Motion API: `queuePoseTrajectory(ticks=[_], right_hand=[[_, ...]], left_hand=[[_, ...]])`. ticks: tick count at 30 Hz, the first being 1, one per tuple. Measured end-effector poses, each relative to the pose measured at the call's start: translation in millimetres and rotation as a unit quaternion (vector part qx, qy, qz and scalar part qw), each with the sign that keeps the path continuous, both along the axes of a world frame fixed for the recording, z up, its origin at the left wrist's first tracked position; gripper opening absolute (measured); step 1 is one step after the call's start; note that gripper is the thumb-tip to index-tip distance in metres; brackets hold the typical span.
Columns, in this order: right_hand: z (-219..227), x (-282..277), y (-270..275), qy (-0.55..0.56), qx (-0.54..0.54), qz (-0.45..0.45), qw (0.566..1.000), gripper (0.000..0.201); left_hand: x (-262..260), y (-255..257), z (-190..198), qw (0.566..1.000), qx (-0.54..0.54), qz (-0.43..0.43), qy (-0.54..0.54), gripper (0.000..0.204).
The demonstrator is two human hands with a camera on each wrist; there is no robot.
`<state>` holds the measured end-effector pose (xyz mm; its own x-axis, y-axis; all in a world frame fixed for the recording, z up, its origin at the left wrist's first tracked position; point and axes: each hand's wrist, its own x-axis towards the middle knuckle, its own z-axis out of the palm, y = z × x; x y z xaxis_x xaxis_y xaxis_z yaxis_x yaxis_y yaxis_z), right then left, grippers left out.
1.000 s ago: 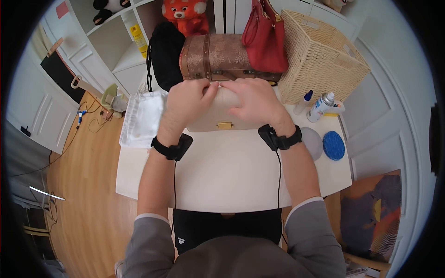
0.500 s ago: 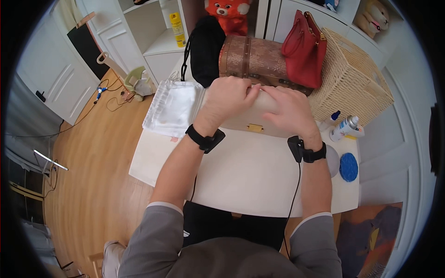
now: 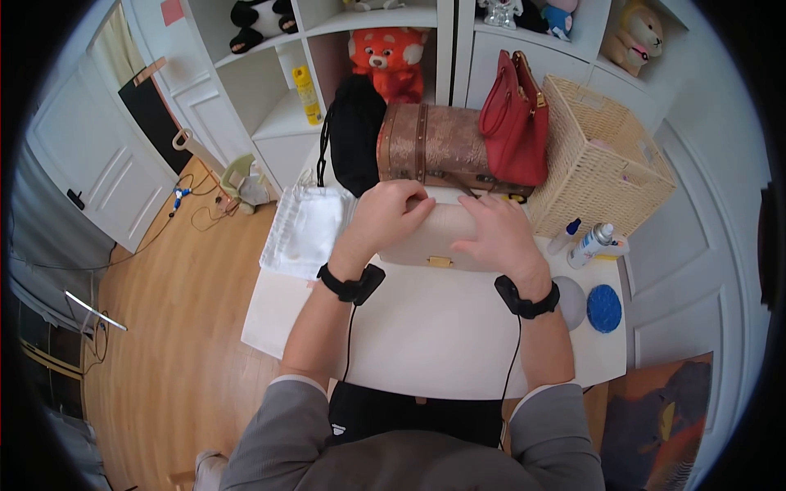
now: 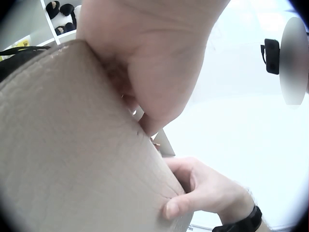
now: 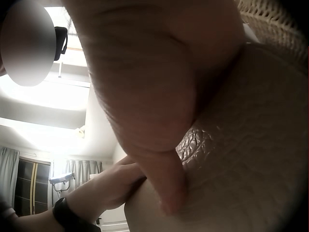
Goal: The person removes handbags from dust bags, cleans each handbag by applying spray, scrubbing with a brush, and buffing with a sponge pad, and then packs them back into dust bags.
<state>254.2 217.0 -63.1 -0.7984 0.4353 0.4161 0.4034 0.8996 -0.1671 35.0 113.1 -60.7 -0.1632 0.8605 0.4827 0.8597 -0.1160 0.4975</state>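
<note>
A beige handbag [image 3: 417, 245] with textured leather and a gold clasp [image 3: 440, 262] stands on the white table, its front toward me. My left hand [image 3: 393, 214] is at the left part of its top edge, fingers curled over to the far side and thumb along the edge. In the left wrist view those fingertips are mostly hidden behind the bag [image 4: 82, 145]. My right hand [image 3: 503, 233] grips the right part of the top edge, thumb [image 5: 169, 188] pressed on the front and fingers behind. A small gap separates the two hands.
Behind the bag sit a brown patterned trunk [image 3: 401, 143], a black drawstring pouch [image 3: 357, 139] and a red handbag [image 3: 517, 131]. A wicker basket [image 3: 598, 159], spray can [image 3: 591, 245] and blue disc [image 3: 604, 308] are at the right. White cloth [image 3: 307, 233] lies left.
The head view first swung left, then tilted up. My left thumb and right fingers, nearly touching before, now stand farther apart along the handbag's top edge. Both hands stay on it.
</note>
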Motion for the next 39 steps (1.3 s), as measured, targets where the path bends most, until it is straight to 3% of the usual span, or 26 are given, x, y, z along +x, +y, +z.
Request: queuePoseTrajectory(ticks=[2,4,6,7,8,10,12,19,21,22,24,25,28,30,32,33,35,39], right_hand=[[5.7,8.0,0.9,-0.019,-0.01,-0.031,0.999,0.068],[15.9,19.8,5.0,-0.09,-0.062,-0.065,0.992,0.079],[20.9,27.6,7.0,-0.085,-0.076,-0.074,0.991,0.081],[21.5,32.4,7.4,-0.083,-0.091,-0.077,0.989,0.082],[22.0,34.9,8.9,-0.084,-0.093,-0.083,0.989,0.082],[20.4,35.8,11.4,-0.105,-0.119,-0.079,0.984,0.086],[17.2,36.9,11.9,-0.094,-0.112,-0.08,0.986,0.087],[24.3,40.9,6.4,-0.07,-0.09,-0.071,0.991,0.091],[27.9,39.6,5.0,-0.072,-0.09,-0.071,0.991,0.092],[28.7,38.7,3.8,-0.072,-0.092,-0.074,0.99,0.093],[26.1,38.8,2.1,-0.058,-0.08,-0.065,0.993,0.094],[24.8,37.8,2.4,-0.043,-0.066,-0.062,0.995,0.094],[22.4,37.7,1.8,-0.021,-0.066,-0.03,0.997,0.094],[20.6,37.1,3.1,0.0,-0.05,-0.017,0.999,0.093],[19.6,38.1,3.2,0.02,-0.035,-0.007,0.999,0.093],[20.7,37.3,2.8,0.033,-0.033,-0.002,0.999,0.091],[22.1,36.4,1.9,0.049,-0.034,0.005,0.998,0.09],[23.1,37.2,0.7,0.061,-0.03,0.014,0.998,0.084]], left_hand=[[-5.2,-3.8,6.3,0.997,-0.003,-0.028,-0.075,0.025],[-9.7,-11.3,12.3,0.996,-0.04,-0.014,-0.074,0.029],[-15.4,-17.5,15.7,0.996,-0.07,-0.024,-0.058,0.037],[-18.8,-20.9,19.1,0.992,-0.119,-0.032,-0.038,0.055],[-21.2,-23.0,19.8,0.991,-0.121,-0.038,-0.039,0.055],[-22.3,-27.9,18.7,0.989,-0.116,-0.074,0.05,0.073],[-20.6,-28.7,20.5,0.984,-0.16,-0.065,0.046,0.085],[-21.4,-29.5,24.1,0.992,-0.117,-0.036,0.012,0.073],[-23.0,-25.0,21.2,0.998,-0.055,-0.022,-0.013,0.052],[-19.9,-24.2,24.3,0.998,-0.056,-0.018,-0.013,0.052],[-12.7,-26.3,32.3,0.99,0.007,0.045,-0.133,0.033],[-18.1,-24.9,27.6,0.987,0.065,0.041,-0.142,0.024],[-51.1,-33.0,15.4,0.978,0.125,0.077,-0.145,0.02],[-90.3,-46.7,2.3,0.98,0.099,0.096,-0.142,0.022],[-130.2,-64.8,-15.6,0.971,-0.067,0.229,0.02,0.032],[-142.3,-75.0,-23.3,0.97,-0.07,0.231,0.023,0.032],[-161.7,-95.0,-39.0,0.904,-0.251,0.338,0.077,0.049],[-177.4,-118.9,-68.5,0.897,-0.317,0.307,0.034,0.062]])
